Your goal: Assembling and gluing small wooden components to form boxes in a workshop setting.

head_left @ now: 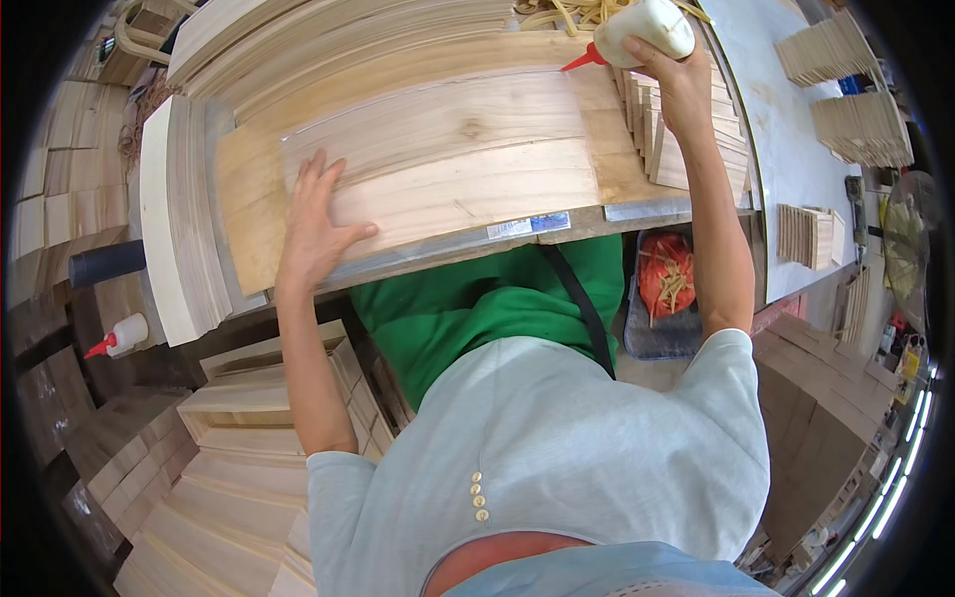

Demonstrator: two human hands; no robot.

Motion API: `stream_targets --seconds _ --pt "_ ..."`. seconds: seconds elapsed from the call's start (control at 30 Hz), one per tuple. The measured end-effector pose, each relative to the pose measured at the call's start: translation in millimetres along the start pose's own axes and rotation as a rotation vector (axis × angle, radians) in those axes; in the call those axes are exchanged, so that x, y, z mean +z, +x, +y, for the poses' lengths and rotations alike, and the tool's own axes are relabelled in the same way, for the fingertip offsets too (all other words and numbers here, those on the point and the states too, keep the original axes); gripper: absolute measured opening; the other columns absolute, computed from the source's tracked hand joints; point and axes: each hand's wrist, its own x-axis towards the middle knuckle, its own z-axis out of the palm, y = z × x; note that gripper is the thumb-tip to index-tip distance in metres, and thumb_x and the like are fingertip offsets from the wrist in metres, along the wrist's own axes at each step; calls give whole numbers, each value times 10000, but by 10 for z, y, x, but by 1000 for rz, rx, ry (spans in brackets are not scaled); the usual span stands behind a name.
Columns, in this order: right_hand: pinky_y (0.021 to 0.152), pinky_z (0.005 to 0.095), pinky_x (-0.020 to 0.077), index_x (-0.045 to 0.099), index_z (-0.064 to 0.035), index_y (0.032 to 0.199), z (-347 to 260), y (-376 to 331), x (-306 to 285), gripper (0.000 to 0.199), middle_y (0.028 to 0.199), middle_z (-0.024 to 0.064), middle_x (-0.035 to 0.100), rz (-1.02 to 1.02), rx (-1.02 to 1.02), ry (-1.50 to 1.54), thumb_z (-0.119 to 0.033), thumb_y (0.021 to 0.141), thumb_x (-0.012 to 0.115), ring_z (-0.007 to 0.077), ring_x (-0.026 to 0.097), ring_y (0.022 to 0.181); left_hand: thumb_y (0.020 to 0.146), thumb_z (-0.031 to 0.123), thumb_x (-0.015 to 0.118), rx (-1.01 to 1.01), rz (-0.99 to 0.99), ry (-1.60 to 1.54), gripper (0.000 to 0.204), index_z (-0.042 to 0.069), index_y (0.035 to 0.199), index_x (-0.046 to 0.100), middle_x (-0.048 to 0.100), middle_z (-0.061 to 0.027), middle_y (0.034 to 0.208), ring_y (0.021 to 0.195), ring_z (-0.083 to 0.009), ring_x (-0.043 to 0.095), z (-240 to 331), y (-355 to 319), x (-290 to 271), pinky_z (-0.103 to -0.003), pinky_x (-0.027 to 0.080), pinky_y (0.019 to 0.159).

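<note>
Left hand (314,234): spread wide, rested on the pale rectangular wooden board (448,159) beneath.
Right hand (684,85): closed around the white plastic bottle (652,28), red nozzle (589,57) held by the board's corner.
Edge beyond: seems mostly glued; joining probably remains.

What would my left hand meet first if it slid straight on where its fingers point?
Past the panel, your left hand would probably meet the plank stack first, though depth is unclear.
</note>
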Motion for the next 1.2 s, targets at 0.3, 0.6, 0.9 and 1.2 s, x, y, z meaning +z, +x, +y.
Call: stream_targets --seconds 0.3,0.6,0.9,1.2 --pt "802 381 596 536 26 1230 -397 -355 350 440 1101 144 651 -89 87 277 -122 847 695 265 674 980 652 113 788 -88 5 -81 891 67 1442 378 269 -169 1545 1458 -305 171 -582 -176 -500 -370 183 1180" --pt "879 387 548 538 17 1212 -391 -693 2171 428 1131 120 634 -354 222 589 -102 840 714 229 631 1037 609 196 782 -100 -13 -133 887 146 1423 432 272 -104 1556 1470 -271 130 -766 -180 -430 -393 195 1181" --pt "847 319 533 515 -4 1187 -493 -861 2853 482 1050 88 645 -307 250 505 1 765 749 183 633 973 624 140 810 -108 4 -147 895 159 1433 427 261 -114 1561 1471 -289 124 -804 -217 -416 -402 180 1180" --pt "858 308 522 501 12 1191 -535 -891 2818 509 1054 86 643 -376 195 487 -20 759 766 169 625 989 593 182 790 -110 24 -132 878 169 1408 462 292 -72 1553 1469 -262 141 -835 -209 -393 -428 173 1179"
